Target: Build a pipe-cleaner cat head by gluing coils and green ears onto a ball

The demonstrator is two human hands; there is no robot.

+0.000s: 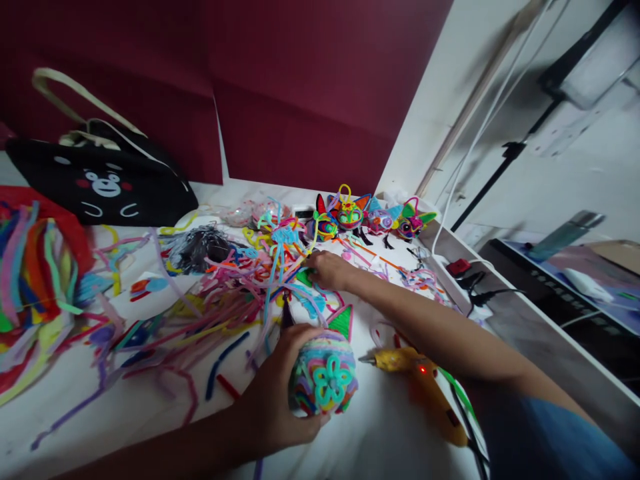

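My left hand (280,383) is wrapped round a ball (320,360) covered in coloured fuzzy craft stems, holding it low over the white table. A turquoise loop flower (333,383) is on the ball's near side, and a green triangular ear with a pink edge (343,323) sticks up at its top. Farther back, my right hand (327,270) reaches into a tangle of pipe cleaners (250,273), its fingers bent and closed beside a green piece (303,277). What those fingers hold, if anything, is hidden. A yellow glue gun (420,373) with a lit red light lies right of the ball.
Several decorated ball figures with ears (350,215) stand at the back. On the left are a black bag (107,183) and a bundle of fuzzy stems (40,267) on red wrapping. At the right, a power strip (453,287) and cables run along the table edge.
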